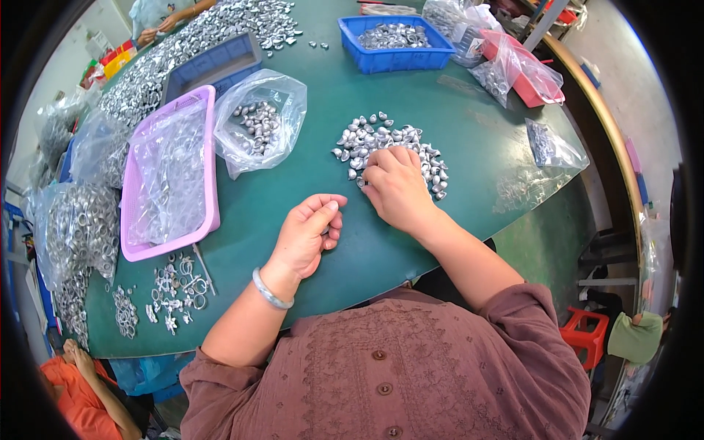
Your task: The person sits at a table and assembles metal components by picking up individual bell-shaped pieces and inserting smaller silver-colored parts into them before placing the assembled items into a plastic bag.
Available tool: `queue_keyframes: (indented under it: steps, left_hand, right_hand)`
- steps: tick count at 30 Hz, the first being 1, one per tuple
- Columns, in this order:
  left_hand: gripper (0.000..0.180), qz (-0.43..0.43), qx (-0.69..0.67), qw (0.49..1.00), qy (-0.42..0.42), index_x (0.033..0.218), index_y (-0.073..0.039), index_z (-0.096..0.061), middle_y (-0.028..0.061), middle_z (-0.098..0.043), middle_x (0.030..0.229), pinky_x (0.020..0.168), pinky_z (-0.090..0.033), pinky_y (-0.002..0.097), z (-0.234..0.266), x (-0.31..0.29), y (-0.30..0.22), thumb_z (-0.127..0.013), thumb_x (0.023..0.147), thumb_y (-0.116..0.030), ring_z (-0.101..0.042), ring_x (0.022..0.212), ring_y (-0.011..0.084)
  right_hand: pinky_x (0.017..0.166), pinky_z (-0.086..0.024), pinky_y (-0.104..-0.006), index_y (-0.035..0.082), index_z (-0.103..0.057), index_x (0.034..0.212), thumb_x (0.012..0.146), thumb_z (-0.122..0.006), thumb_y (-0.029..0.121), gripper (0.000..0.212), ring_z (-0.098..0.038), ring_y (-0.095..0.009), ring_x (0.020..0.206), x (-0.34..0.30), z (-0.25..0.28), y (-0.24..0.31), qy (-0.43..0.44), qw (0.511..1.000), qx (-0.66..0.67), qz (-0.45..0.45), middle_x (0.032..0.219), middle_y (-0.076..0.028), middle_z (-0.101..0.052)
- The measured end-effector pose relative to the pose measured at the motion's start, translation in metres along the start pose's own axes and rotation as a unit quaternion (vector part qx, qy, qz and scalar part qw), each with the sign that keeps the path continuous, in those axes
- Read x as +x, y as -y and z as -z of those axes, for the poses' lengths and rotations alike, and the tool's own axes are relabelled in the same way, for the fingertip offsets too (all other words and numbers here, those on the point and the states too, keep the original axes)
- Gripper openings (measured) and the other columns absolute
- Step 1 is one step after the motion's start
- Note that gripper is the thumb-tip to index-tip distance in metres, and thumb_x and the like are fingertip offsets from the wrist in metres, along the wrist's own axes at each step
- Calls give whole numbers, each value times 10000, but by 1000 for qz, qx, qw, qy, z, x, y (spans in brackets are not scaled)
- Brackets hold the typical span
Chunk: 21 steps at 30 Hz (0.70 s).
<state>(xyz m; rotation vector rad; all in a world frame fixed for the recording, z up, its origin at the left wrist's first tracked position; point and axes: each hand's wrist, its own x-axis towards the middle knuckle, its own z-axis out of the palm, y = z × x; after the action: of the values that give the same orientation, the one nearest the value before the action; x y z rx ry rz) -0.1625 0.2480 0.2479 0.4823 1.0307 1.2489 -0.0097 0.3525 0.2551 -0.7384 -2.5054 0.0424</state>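
A loose pile of small silver metal pieces [381, 139], rounded with a pointed end, lies on the green table in front of me. Over its near edge, my right hand [400, 183] bends its fingers down, thumb and fingertips closed at one small silver piece [361, 182]. To the left of the pile, my left hand [312, 227] is raised a little above the tabletop. Its fingers are curled, with the thumb pressed to the index finger; whatever is between them is hidden. On that wrist sits a pale bangle [270, 291].
Left of the pile stand an opened clear bag [260, 128] of similar pieces and a pink plastic basket [213, 169] holding clear bags. Blue bins [396, 60], a red bin [539, 92] and a large metal heap [139, 88] lie farther off. Ring-like parts [176, 290] lie near left. Other people sit around the table.
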Motion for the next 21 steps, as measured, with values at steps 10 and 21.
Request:
queue_keyframes:
  steps: [10,21]
  left_hand:
    - [140,5,8,1000,3,941,-49,-559,-15,-498,663,440,-329,157,0,1,0,-487,873,-146,-428,530,47]
    - [148,35,-1,998,57,917,-34,-559,-18,-496,651,418,-303,148,-4,-5,0,-495,874,-161,-411,516,37]
  right_hand:
    - [828,-318,-353,67,-598,752,612,-674,129,171,-444,-225,913,1,-3,2,9,1000,-21,-21,909,-39,-507]
    - [789,-328,-359,56,-574,666,596,-621,123,107,-446,-235,887,9,-5,4,-8,999,-32,36,842,-56,-502]
